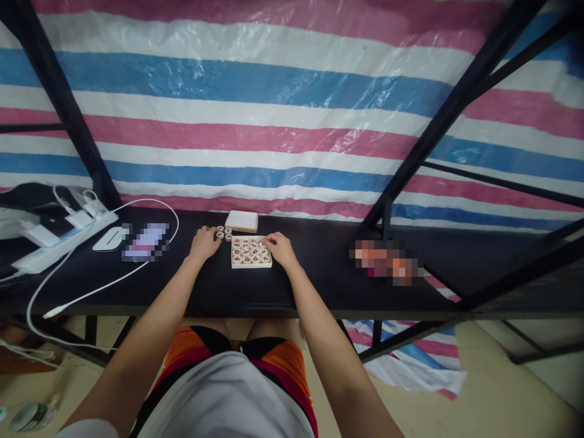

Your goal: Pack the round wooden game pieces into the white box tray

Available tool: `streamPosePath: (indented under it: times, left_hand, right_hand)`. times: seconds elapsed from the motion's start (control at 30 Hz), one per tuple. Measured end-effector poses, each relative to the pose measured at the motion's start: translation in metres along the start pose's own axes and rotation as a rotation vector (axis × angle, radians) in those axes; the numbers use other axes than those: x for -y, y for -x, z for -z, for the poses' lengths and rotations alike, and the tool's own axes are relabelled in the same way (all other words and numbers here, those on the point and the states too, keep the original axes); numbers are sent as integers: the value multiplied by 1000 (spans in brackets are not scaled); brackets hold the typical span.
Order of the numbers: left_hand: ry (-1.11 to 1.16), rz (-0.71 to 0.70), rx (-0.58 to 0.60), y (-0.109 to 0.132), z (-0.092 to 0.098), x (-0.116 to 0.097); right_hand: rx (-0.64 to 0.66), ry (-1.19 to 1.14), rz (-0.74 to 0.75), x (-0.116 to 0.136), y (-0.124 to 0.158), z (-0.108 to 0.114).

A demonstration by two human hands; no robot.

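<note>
1. Chess pieces (246, 250) sit in rows inside a shallow white box (251, 266), set on the desk (319, 292) between its front and back edges.
2. I see my left grip (205, 244) just left of the box, its fingertips right at a small cluster of loose pieces (220, 235); from here I cannot tell whether it is closed on one.
3. My right grip (279, 248) has its fingers bent over the box's back right corner, at a piece there; I cannot tell if it is pinching it.
4. Behind the box, near the desk's back edge, I make out a white lid (242, 220).
5. Toward the desk's left end lie a blurred phone (145, 242) and a white power strip (50, 249).
</note>
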State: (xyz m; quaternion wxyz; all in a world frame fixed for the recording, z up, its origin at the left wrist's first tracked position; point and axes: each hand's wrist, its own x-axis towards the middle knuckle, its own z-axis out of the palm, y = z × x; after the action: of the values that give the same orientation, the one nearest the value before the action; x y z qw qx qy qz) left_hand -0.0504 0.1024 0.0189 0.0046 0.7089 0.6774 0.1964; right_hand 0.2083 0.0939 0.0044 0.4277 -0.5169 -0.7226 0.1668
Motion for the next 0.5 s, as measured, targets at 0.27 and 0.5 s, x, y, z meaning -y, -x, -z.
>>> streamPosePath:
  times: [0.27,0.5]
  left_hand:
    - [-35,-25,25,0,3,-2]
    - [-14,2,16,3,7,-5]
  right_hand:
    - [17,22,-10,-3,-1,-2]
    - [52,37,-7,-2,0,-2]
